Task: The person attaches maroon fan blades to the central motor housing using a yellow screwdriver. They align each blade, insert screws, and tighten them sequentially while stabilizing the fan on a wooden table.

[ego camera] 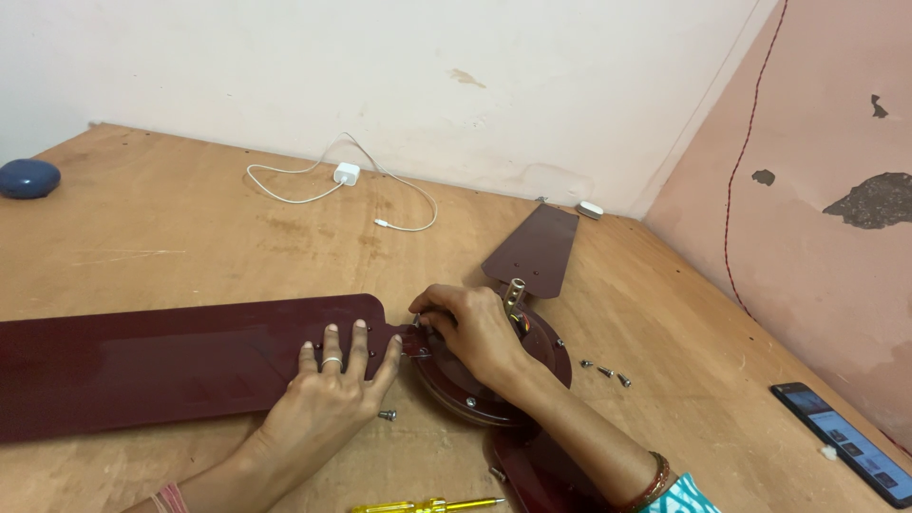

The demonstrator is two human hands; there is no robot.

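Lying flat on the wooden tabletop (pixel 142 247): a dark maroon ceiling fan, taken down, with its round motor housing (pixel 532 366) under and just beyond the right hand (pixel 475 328). Stretching leftward from the left hand (pixel 332 394): one long glossy blade (pixel 142 366), its rounded end reaching the housing's rim. Pressing down on that blade's inner end with the left hand, open, fingers spread, a ring on one finger. Curling the right hand closed over the joint where blade meets housing, fingertips pinching something small there; whether a screw or the bracket itself, impossible to tell. Sticking up just past the right hand: a short metal shaft stub (pixel 515 290). Pointing away beyond it: a second blade (pixel 534 252), and a third one partly covered by the right forearm, running off the bottom edge.

Resting just below the left fingertips: a loose screw (pixel 387 414). Scattered to the right of the right wrist: a few more screws (pixel 605 371). Lying near the left wrist, half cut off at the bottom: a yellow-handled screwdriver (pixel 427 505). Sitting far beyond both hands: a white charger with cable (pixel 346 174). Off to the far left: a blue rounded object (pixel 28 178), too indistinct to identify. Far right, cropped by the edge: a phone (pixel 845 442).
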